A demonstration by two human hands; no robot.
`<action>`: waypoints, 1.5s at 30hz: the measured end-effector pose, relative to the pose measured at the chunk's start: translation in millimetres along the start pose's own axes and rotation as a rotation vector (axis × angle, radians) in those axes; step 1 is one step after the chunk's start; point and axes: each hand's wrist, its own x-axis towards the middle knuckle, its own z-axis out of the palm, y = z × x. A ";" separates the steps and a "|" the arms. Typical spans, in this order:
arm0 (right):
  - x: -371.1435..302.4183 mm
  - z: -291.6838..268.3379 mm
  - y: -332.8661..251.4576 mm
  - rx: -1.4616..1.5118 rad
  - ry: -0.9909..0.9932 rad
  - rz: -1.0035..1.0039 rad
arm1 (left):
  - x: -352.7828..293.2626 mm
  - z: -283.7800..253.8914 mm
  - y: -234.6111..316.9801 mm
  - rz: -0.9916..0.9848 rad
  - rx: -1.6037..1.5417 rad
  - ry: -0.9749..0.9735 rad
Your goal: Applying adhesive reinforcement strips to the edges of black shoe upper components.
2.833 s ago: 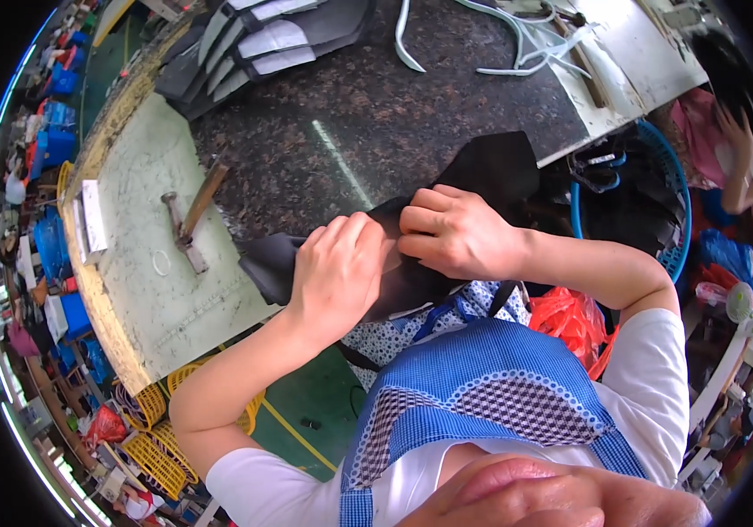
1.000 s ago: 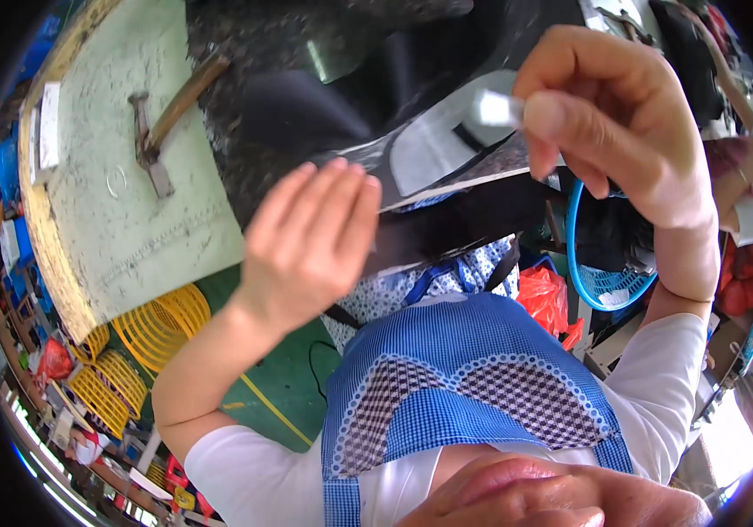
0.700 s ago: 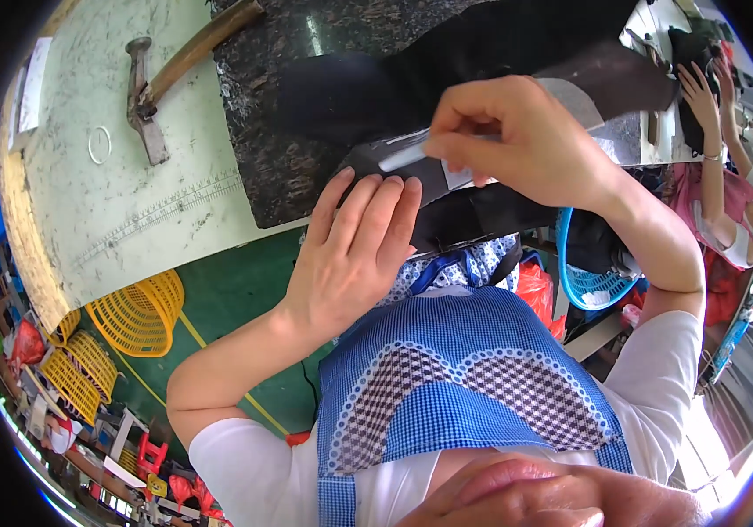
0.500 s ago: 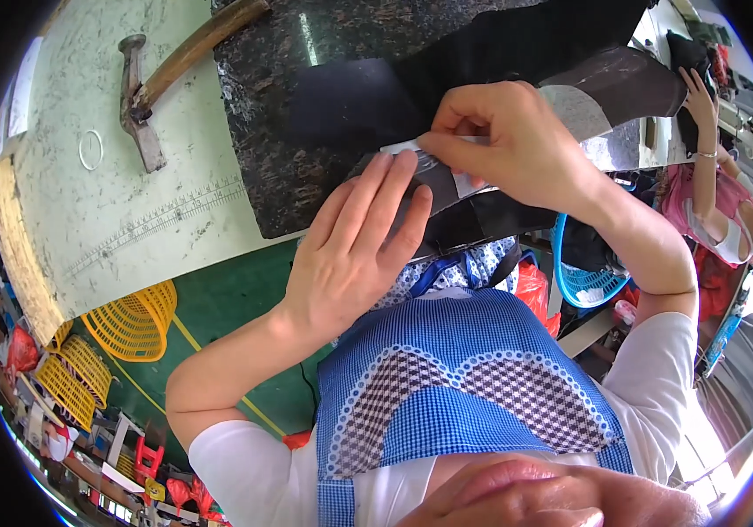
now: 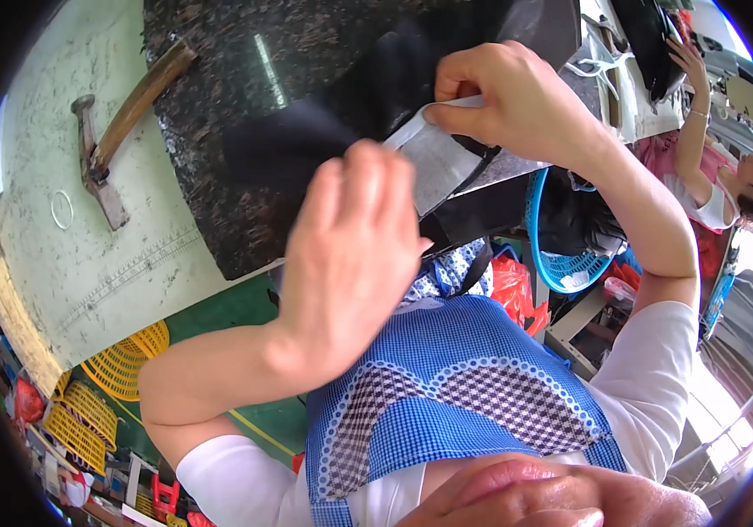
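The right hand (image 5: pixel 524 98) pinches a strip (image 5: pixel 410 130); the left hand (image 5: pixel 348 246) has fingers outstretched. Dark stone (image 5: pixel 315 44) spreads beyond them, green floor (image 5: pixel 236 312) below.

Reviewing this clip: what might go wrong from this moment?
The white strip might crease or skew, as the right hand pinches it between thumb and fingers along the grey-white panel.

The black material could shift: the left hand is blurred, so whether it presses anything down is unclear.

The panel appears to reach the near edge of the speckled slab, so it could bend there.
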 end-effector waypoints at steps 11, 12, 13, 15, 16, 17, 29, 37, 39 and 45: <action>-3.5 -2.3 45.7 -0.166 0.222 -0.124 | 59.0 9.0 27.2 0.203 0.472 -0.076; -7.6 -7.0 43.3 -0.306 0.235 -0.029 | 61.5 4.2 22.9 0.228 0.389 -0.109; -14.0 -7.9 45.7 -0.299 0.238 -0.026 | 59.8 -8.8 12.2 0.304 0.397 -0.164; -30.1 -12.1 58.8 -0.057 0.196 0.040 | 51.4 0.6 -6.5 0.284 0.169 0.023; -35.3 -9.5 65.3 0.166 0.177 0.059 | 49.9 4.9 -6.6 0.254 0.131 0.057; -36.1 -5.5 69.6 0.168 0.183 0.062 | 50.6 8.8 -3.1 0.260 0.134 0.057; -31.8 17.1 95.3 0.386 0.409 -0.003 | 94.5 15.6 24.6 0.064 -0.032 0.011; -24.6 8.9 95.9 0.207 0.465 0.074 | 114.8 10.5 23.8 0.003 -0.050 -0.056; -33.2 10.6 102.7 0.099 0.518 0.053 | 124.8 4.0 11.5 0.094 -0.061 -0.015; -55.5 46.9 83.8 -0.234 0.579 -0.231 | 143.8 17.2 -37.5 0.004 -0.395 0.180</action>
